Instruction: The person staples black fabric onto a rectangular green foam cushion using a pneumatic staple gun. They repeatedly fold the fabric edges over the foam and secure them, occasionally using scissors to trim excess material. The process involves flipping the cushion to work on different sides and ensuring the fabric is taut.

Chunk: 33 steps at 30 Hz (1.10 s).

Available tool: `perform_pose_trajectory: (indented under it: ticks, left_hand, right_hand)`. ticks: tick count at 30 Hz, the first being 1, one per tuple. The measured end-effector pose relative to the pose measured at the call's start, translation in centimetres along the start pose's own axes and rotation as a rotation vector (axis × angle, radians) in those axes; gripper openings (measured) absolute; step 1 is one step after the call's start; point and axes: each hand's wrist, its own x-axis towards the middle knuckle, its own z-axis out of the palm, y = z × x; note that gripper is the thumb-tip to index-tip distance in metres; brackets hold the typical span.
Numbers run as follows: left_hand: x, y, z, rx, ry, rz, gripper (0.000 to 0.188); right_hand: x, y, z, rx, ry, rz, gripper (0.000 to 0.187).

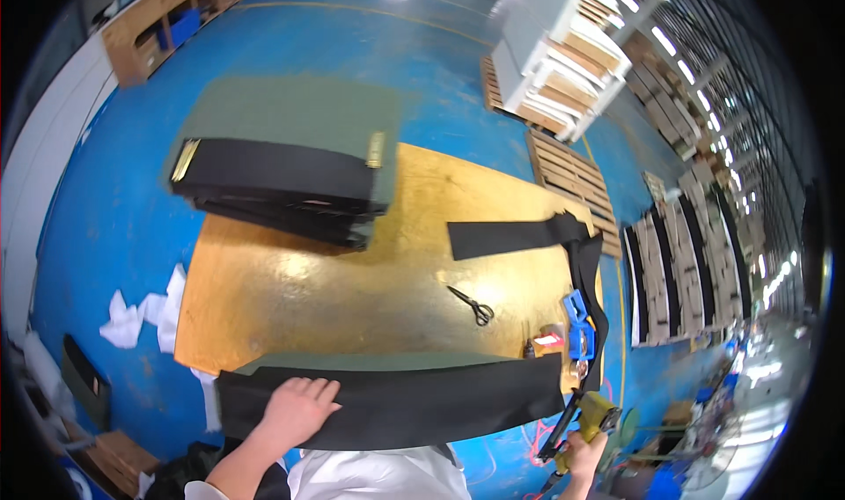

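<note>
A wide black fabric strip [422,403] lies along the near edge of the table, over a grey-green panel [378,359] whose far edge shows behind it. My left hand [302,409] rests flat on the strip's left part, fingers stretched out, gripping nothing. At the strip's right end my right hand [584,454] is closed round the handle of a yellow and black staple gun [598,414]. The gun is off the table's right corner, its black nose angled down and left. What lies beneath the strip is hidden.
Black-handled scissors [475,306] lie mid-table. On the right are a long black strip [510,238], a blue tape dispenser [579,328] and small items. A stack of green panels with black bands [273,170] fills the far left. Wooden pallets [574,179] stand on the blue floor.
</note>
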Motion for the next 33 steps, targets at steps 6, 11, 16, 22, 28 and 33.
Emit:
perform_pose_trajectory:
  ticks: [6, 11, 16, 22, 28, 33]
  left_hand:
    - [10.3, 13.0, 7.1, -0.087, 0.077, 0.127, 0.038]
    - [14.4, 19.5, 9.4, -0.13, 0.072, 0.05, 0.036]
    - [15.5, 22.0, 9.6, -0.13, 0.028, -0.031, 0.033]
    - [16.2, 22.3, 10.0, -0.125, 0.185, -0.105, 0.023]
    - [16.5, 23.9, 10.0, -0.058, 0.24, -0.108, 0.013]
    - [16.1, 24.8, 9.3, -0.06, 0.26, -0.105, 0.007]
  right_hand:
    - [14.2, 20.3, -4.4, -0.006, -0.305, 0.407, 0.01]
    - [21.6, 36.0, 6.8, -0.731, -0.569, 0.237, 0.049]
    - [26.0, 36.5, 11.3, -0.408, -0.528, -0.056, 0.041]
    - [23.0, 12.3, 3.6, 0.067, -0.683, -0.549, 0.028]
    - [20.4, 10.4, 3.7, -0.188, -0.598, -0.821, 0.024]
    - [22.0, 12.2, 4.5, 0.14, -0.671, -0.936, 0.016]
